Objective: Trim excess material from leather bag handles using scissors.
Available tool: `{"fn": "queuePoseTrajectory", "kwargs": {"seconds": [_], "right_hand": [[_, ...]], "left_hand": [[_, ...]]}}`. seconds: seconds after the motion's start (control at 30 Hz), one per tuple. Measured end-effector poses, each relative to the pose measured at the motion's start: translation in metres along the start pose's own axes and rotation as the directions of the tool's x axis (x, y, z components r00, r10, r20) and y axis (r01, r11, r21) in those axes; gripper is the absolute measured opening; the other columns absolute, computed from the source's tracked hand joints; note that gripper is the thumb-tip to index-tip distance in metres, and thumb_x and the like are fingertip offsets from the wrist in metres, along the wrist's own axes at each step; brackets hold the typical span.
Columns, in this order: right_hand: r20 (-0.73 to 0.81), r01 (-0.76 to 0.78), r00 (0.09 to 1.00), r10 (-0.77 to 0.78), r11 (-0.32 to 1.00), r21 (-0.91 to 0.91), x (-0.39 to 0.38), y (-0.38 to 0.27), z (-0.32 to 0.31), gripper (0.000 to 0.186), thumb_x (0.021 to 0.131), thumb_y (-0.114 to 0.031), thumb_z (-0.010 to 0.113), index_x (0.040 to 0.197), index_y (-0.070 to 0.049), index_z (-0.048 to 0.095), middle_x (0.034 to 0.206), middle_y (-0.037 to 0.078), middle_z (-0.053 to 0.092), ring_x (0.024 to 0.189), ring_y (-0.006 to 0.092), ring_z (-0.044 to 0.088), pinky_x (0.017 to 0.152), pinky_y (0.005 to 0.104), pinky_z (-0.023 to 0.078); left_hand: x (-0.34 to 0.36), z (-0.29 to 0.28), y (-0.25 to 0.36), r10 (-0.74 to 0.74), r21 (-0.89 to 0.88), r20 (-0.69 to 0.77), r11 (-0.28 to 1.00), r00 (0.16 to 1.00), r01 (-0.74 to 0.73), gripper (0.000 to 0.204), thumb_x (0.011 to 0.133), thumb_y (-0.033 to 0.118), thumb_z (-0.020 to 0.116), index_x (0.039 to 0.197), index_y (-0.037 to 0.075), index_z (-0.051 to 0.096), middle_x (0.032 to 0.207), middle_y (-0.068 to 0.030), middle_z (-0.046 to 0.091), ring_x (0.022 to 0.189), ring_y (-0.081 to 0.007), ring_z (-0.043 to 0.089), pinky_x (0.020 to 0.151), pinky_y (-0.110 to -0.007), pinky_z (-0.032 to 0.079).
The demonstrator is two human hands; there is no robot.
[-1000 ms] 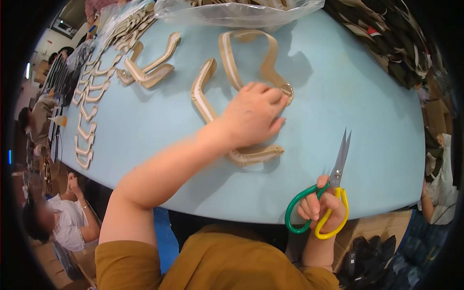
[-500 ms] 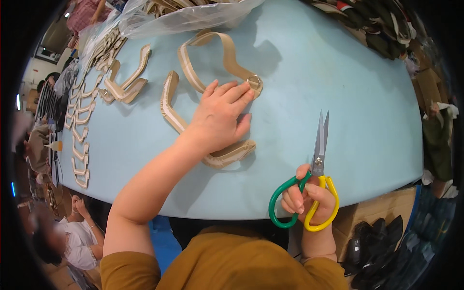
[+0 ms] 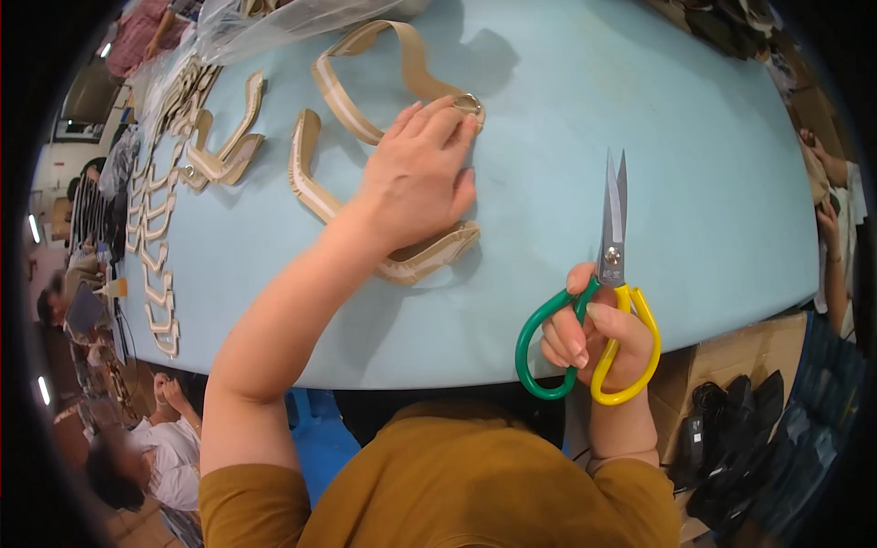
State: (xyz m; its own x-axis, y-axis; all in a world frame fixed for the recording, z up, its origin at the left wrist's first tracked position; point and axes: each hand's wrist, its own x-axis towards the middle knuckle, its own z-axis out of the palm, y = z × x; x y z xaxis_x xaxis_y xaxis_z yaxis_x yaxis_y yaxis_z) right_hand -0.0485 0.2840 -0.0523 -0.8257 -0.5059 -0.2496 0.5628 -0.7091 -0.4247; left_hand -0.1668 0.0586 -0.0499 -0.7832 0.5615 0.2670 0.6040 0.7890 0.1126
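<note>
My left hand (image 3: 416, 173) lies palm down over a beige strap (image 3: 413, 68), fingertips resting beside its metal D-ring (image 3: 466, 103), thumb out to the side. Under the wrist passes an angled beige piece with a pale middle stripe (image 3: 425, 260); the hand hides part of it. At the right near edge, my right hand (image 3: 594, 333) holds long metal scissors (image 3: 614, 228) with green and yellow loop handles, blades pointing away from me and slightly parted.
On the light-blue table (image 3: 639, 110) are more beige pieces (image 3: 224, 151), rows of small ones (image 3: 160, 283) and a clear plastic bag (image 3: 265, 36). Co-workers sit at left (image 3: 160, 457) and right (image 3: 831, 247). A cardboard box (image 3: 722, 365) with dark items stands below the right edge.
The view has shifted, so things sit further left and higher in the picture. My left hand's fingers are straighter over the strap. The scissors stay in my right hand, now more upright.
</note>
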Motion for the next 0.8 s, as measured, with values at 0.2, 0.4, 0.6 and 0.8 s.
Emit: {"fn": "queuePoseTrajectory", "kwargs": {"seconds": [0.2,0.4,0.6,0.8], "right_hand": [[-0.047,-0.030,0.999,0.029,0.999,-0.027,-0.002,0.000,0.001,0.029,0.080,-0.017,0.045,0.107,-0.006,0.044,0.057,0.006,0.046,0.046,0.0130,0.037,0.047,0.0277,0.030],[-0.057,-0.031,0.998,0.029,0.999,-0.032,0.000,-0.003,0.002,0.029,0.080,-0.015,0.045,0.106,-0.006,0.045,0.057,0.007,0.046,0.047,0.0143,0.038,0.047,0.0283,0.030],[-0.045,-0.053,0.998,0.053,0.998,0.020,0.004,-0.002,0.001,0.028,0.081,-0.014,0.044,0.108,-0.006,0.044,0.059,0.007,0.047,0.047,0.0144,0.039,0.047,0.0284,0.030],[-0.013,-0.010,1.000,0.010,0.999,-0.045,-0.002,0.002,0.003,0.027,0.084,-0.013,0.040,0.110,-0.006,0.044,0.063,0.008,0.048,0.048,0.0140,0.040,0.051,0.0291,0.032]], "left_hand": [[-0.008,0.007,-0.003,-0.015,-0.065,-0.019,0.998,1.000,0.014,0.046,0.076,0.013,0.058,0.119,-0.001,0.052,0.127,-0.0138,0.046,0.114,-0.0307,0.048,0.100,-0.042,0.035],[-0.003,0.007,-0.007,-0.060,0.008,0.013,0.998,0.998,0.060,0.047,0.077,0.018,0.058,0.123,0.010,0.053,0.132,-0.0064,0.048,0.122,-0.0249,0.044,0.105,-0.050,0.023],[-0.004,0.003,-0.009,-0.070,0.046,0.023,0.997,0.997,0.069,0.044,0.075,0.021,0.059,0.117,0.008,0.057,0.128,-0.0069,0.051,0.119,-0.0290,0.045,0.102,-0.052,0.028],[-0.005,0.006,-0.002,-0.065,0.034,-0.031,0.997,0.997,0.066,0.046,0.078,0.024,0.056,0.120,0.007,0.053,0.128,-0.0096,0.049,0.117,-0.0315,0.045,0.101,-0.051,0.029]]}}
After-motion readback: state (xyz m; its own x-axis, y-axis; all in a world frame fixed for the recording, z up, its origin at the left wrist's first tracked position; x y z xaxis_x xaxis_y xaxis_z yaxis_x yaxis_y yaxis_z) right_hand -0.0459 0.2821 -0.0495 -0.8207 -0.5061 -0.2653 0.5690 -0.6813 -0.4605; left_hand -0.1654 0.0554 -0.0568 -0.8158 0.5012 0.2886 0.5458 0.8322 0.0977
